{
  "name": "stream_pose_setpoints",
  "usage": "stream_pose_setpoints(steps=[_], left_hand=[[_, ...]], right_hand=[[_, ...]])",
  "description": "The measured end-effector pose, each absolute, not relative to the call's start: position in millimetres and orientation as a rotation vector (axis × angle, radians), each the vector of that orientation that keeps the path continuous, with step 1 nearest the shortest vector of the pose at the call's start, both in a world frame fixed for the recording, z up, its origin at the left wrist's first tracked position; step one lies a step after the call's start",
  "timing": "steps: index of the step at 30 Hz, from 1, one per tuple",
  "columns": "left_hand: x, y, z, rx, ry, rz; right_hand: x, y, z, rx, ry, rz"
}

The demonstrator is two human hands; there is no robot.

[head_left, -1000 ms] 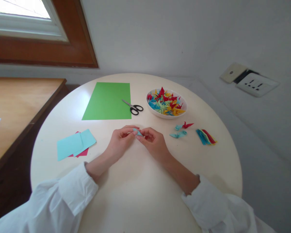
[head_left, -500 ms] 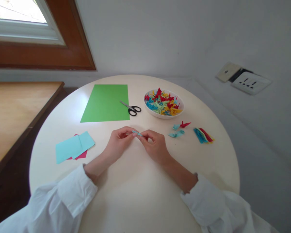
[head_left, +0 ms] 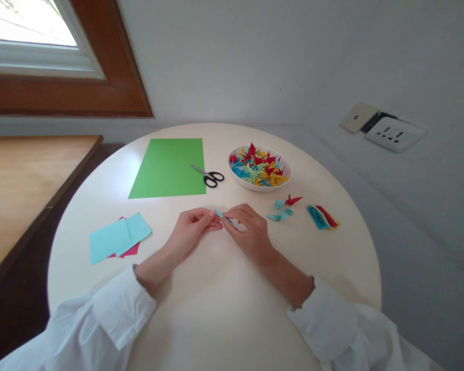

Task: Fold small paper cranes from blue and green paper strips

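Note:
Between my hands is a small, narrow piece of folded light-blue paper (head_left: pixel 225 217), slanting down to the right. My left hand (head_left: pixel 193 226) pinches its upper left end between thumb and fingers. My right hand (head_left: pixel 249 229) is closed on its other end, where fingers partly cover it. Both hands are held over the near middle of the round white table (head_left: pixel 216 309). To the right of my right hand lie light-blue folded cranes (head_left: pixel 280 215) and a red paper crane (head_left: pixel 293 200).
A white bowl (head_left: pixel 255 187) full of colourful paper cranes stands at the back. Black-handled scissors (head_left: pixel 211 178) overlap a green sheet (head_left: pixel 170 167). Light-blue paper squares (head_left: pixel 110 239) rest over red ones (head_left: pixel 131 250) at left. Coloured folded strips (head_left: pixel 322 217) lie at right.
The folded paper has turned between my fingers and now slants more steeply, with more of its length showing. My right fingers have shifted along it. The view has tipped slightly.

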State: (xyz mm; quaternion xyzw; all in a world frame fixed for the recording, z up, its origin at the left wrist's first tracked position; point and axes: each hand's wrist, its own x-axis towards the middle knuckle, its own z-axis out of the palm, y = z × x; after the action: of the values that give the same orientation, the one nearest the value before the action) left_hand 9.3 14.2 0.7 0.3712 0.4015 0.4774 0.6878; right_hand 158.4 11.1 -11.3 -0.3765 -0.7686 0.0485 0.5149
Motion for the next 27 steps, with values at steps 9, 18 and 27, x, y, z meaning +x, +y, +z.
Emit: stream_pose_setpoints(steps=[9,18,27], left_hand=[[10.1,13.9,2.8,0.856,0.947,1.081],[8.2,15.1,3.9,0.832,1.011,1.075],[5.0,13.4,2.2,1.022,0.988,1.129]], right_hand=[[159.8,13.7,-12.9,-0.861,-1.997,0.022],[163.2,15.9,-15.2,-0.822,-2.013,0.082],[164.3,15.9,-15.0,-0.804,-2.002,0.243]])
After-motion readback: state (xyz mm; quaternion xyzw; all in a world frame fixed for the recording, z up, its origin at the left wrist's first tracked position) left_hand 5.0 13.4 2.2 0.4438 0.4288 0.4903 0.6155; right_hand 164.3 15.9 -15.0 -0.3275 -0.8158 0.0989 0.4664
